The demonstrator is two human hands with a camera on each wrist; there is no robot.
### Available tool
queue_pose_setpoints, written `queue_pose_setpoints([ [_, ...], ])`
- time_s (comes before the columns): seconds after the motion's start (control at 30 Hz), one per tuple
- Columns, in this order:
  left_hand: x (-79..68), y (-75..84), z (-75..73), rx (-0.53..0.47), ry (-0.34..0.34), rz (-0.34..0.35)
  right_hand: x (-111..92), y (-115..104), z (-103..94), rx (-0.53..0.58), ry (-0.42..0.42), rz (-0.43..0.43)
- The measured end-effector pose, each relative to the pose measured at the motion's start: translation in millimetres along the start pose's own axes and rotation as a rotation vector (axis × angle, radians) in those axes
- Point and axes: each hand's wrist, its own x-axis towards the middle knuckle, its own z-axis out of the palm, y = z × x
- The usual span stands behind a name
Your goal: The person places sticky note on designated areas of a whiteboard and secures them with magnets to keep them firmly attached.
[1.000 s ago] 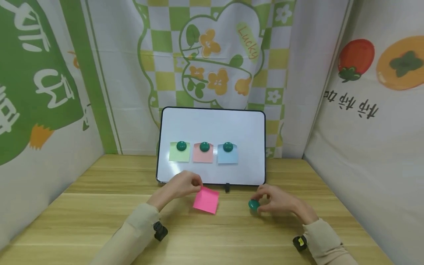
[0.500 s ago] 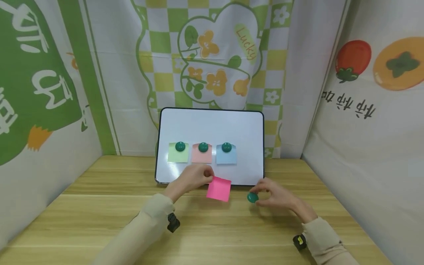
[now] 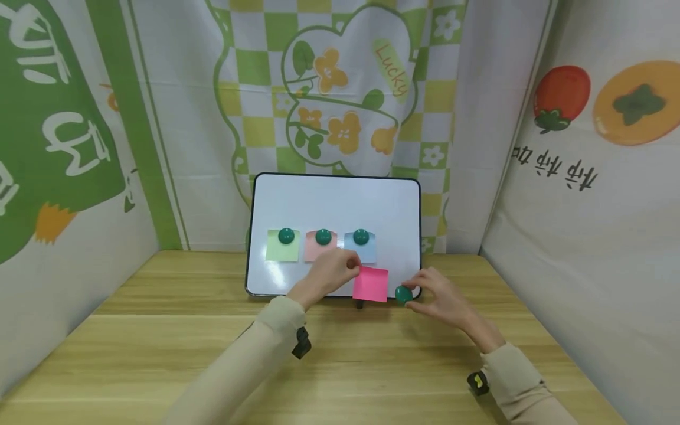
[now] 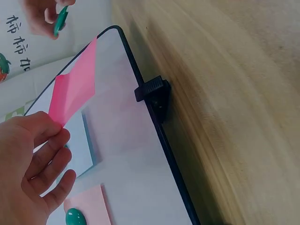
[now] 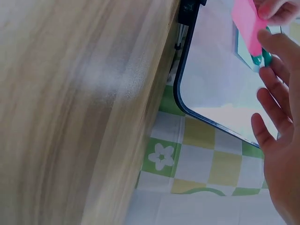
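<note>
My left hand [image 3: 330, 273] pinches a bright pink sticky note [image 3: 370, 284] by its upper left corner, in front of the whiteboard's [image 3: 395, 206] lower edge. In the left wrist view the pink note [image 4: 75, 84] is bent, and the thumb and index finger meet at its corner. Just right of the note, my right hand [image 3: 441, 298] holds a round green magnet [image 3: 404, 295] between thumb and fingers. On the board a green note [image 3: 281, 251], a salmon note [image 3: 314, 252] and a blue note [image 3: 368, 254] hang in a row, each under a green magnet.
The black-framed whiteboard leans upright at the back of the wooden table [image 3: 212, 342]. A black clip-like foot [image 4: 154, 93] grips its lower edge. Printed curtains [image 3: 345, 88] surround the table on three sides.
My left hand has carried the pink note up and right, from above the table to the board's lower part. My right hand has raised the magnet slightly toward the board.
</note>
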Motion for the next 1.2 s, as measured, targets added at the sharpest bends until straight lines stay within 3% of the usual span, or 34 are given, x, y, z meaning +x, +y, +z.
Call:
queue_pose_setpoints([
  [0.2,16.1,7.7,1.9,0.060,0.051,0.012,6,3,2.4,-0.098,0.116,-0.059],
  [0.43,36.3,17.2,7.9,0.107,0.083,0.041,18,4,-0.7,-0.197,0.208,-0.035],
  [0.83,61.0,27.9,11.8,0.144,0.122,0.016,37,16,-3.2,-0.281,0.272,0.035],
  [1.2,83.9,44.3,16.4,0.238,0.172,0.006,59,34,-8.0,-0.295,0.328,0.070],
])
